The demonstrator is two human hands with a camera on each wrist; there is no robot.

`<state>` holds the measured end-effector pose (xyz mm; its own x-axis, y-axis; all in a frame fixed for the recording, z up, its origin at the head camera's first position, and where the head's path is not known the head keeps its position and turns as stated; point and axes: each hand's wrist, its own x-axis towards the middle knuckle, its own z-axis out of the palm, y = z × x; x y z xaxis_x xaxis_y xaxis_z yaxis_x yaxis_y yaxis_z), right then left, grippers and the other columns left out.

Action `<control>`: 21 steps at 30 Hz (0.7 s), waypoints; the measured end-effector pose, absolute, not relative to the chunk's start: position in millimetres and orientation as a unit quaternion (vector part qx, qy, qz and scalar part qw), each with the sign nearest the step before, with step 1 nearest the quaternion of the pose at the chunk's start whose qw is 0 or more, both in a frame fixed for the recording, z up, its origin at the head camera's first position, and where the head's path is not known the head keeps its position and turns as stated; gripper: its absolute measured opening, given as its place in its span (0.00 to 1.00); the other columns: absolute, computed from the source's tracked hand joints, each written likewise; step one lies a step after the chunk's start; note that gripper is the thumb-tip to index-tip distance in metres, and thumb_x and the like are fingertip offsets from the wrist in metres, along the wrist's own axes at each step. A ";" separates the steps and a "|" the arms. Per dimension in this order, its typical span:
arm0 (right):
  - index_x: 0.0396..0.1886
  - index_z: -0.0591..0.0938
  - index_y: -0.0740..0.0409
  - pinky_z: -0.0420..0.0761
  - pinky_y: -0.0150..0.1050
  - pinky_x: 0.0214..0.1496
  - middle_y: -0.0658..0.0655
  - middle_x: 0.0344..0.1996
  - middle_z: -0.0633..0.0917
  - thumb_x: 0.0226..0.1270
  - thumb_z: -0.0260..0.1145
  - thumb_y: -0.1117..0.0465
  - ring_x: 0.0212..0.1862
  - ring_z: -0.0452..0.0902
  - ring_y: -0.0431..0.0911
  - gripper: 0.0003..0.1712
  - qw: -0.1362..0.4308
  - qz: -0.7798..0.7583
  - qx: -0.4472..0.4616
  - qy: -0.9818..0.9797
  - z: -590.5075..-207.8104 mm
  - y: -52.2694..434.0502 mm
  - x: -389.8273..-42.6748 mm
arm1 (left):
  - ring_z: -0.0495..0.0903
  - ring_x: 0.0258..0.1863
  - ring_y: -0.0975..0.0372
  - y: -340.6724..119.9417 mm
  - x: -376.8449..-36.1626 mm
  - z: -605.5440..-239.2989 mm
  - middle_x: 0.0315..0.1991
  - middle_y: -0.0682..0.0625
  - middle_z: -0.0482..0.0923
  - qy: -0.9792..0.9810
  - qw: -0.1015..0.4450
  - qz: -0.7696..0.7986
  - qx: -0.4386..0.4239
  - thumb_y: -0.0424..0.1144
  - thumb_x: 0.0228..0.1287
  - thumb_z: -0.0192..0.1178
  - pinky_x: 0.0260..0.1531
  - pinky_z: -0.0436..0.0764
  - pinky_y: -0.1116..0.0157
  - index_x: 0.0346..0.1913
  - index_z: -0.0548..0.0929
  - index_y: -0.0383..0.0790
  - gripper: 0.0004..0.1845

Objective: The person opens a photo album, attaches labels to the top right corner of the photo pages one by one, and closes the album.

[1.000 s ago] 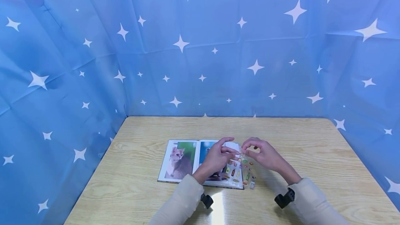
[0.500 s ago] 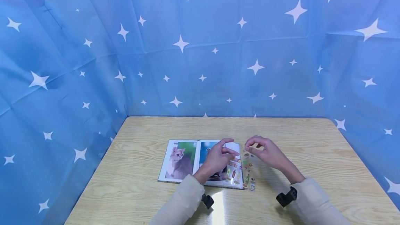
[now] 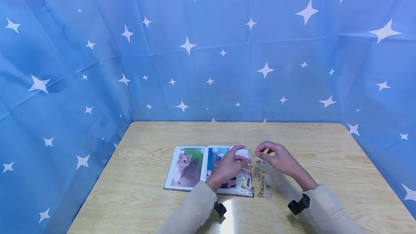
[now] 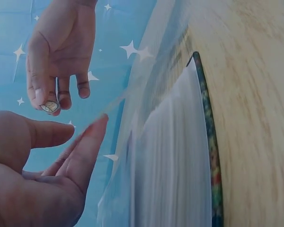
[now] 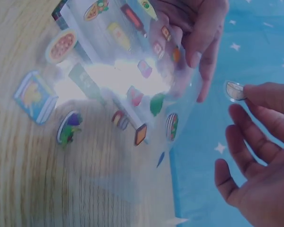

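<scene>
My left hand (image 3: 229,164) holds a clear sticker sheet (image 5: 134,96) by its edge, above the right side of an open photo book (image 3: 172,181). Small food and bottle pictures dot the sheet. To its right, my right hand (image 3: 276,158) pinches one small, pale, half-round sticker (image 5: 235,91) between thumb and forefinger, apart from the sheet. In the left wrist view the sticker (image 4: 50,107) hangs at the fingertips, and the left thumb and fingers (image 4: 87,151) lie about the sheet's thin edge. The left hand and the sheet partly cover the book's right page.
The photo book lies flat on a light wooden table (image 3: 130,169), with a cat picture (image 3: 186,167) on its left page. A blue curtain with white stars (image 3: 208,46) hangs behind the table and at both sides. Each wrist bears a small black camera (image 3: 297,206).
The right hand has drawn away from the sheet to the right, with the small sticker in its fingertips. Most recently the left hand has shifted slightly right, and the sheet with it.
</scene>
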<state>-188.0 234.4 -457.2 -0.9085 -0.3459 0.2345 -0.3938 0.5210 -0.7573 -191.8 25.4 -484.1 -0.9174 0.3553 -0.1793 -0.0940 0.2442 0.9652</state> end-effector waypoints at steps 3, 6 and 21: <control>0.39 0.85 0.52 0.79 0.38 0.43 0.48 0.38 0.85 0.70 0.66 0.64 0.40 0.78 0.41 0.04 0.028 0.441 0.210 -0.872 -457.8 235.6 -187.0 | 0.86 0.34 0.61 30.5 -190.4 -484.0 0.40 0.54 0.86 0.760 0.197 0.614 0.075 0.35 0.71 0.59 0.36 0.84 0.62 0.73 0.64 0.49 0.30; 0.40 0.85 0.53 0.79 0.38 0.41 0.50 0.38 0.85 0.70 0.66 0.64 0.39 0.79 0.42 0.04 0.028 0.442 0.206 -0.872 -458.3 236.7 -186.5 | 0.86 0.36 0.58 36.4 -190.0 -484.8 0.41 0.52 0.85 0.745 0.213 0.629 0.065 0.36 0.71 0.59 0.39 0.85 0.58 0.74 0.62 0.48 0.32; 0.39 0.85 0.54 0.79 0.37 0.38 0.57 0.36 0.87 0.70 0.66 0.63 0.36 0.77 0.41 0.03 0.027 0.441 0.191 -0.877 -457.7 240.7 -186.3 | 0.83 0.36 0.58 59.1 -186.9 -490.6 0.42 0.50 0.82 0.734 0.229 0.638 0.042 0.34 0.64 0.62 0.42 0.84 0.58 0.76 0.57 0.46 0.40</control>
